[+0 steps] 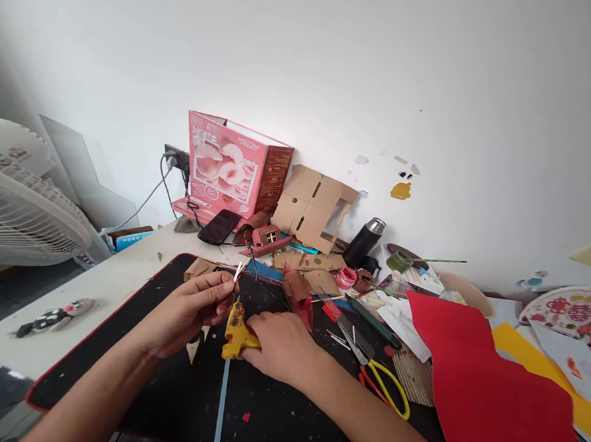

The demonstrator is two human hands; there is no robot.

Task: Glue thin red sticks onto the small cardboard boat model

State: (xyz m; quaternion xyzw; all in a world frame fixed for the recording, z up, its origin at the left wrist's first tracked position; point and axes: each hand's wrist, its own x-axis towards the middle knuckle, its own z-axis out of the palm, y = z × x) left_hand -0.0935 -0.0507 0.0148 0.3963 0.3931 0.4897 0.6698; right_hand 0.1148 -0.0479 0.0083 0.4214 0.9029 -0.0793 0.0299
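Observation:
In my right hand (pixel 283 345) is a yellow hot glue gun (pixel 235 331), its nozzle pointing away from me and a long pale glue stick (pixel 220 412) sticking out of its back. My left hand (pixel 206 300) pinches thin white strips (pixel 238 271) between thumb and fingertips, just above the nozzle. Whether nozzle and strips touch I cannot tell. Beyond the hands sits a small reddish-brown model boat (pixel 266 239) with a cabin. To the right of the glue gun lies another reddish-brown model piece (pixel 297 291).
A black mat (pixel 150 390) covers the work area. Scissors (pixel 385 382), a green-handled cutter (pixel 374 319) and red paper (pixel 485 369) lie to the right. Behind stand a pink box (pixel 226 162), cut cardboard (pixel 309 207) and a black flask (pixel 364 241). A fan (pixel 18 198) stands left.

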